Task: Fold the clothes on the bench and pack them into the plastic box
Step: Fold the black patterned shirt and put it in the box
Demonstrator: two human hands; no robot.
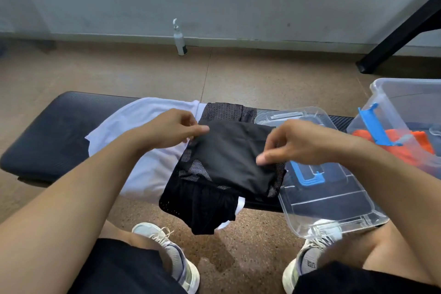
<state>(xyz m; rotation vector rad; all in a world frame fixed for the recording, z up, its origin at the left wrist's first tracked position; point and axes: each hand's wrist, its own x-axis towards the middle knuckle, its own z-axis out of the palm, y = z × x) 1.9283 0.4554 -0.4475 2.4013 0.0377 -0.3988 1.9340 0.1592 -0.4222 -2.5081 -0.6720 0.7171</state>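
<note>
Hands [229,141] on black garment's [229,162] corners

Both forearms reach forward from the lower corners of the view, bare to the elbow, and converge toward the middle. The left hand [170,127] is turned palm-down, its thumb stretched out to the right and pressed against the forefinger in a pinch (the other fingers curl loosely under the palm). The right hand [301,142] sits a little lower and nearer, wrist bent slightly downward, thumb pointing left and closing against the fingertips in a matching pinch; its remaining fingers fold inward. The two hands are level with each other and well apart. Below them, both knees and both feet in pale sneakers show.
</note>
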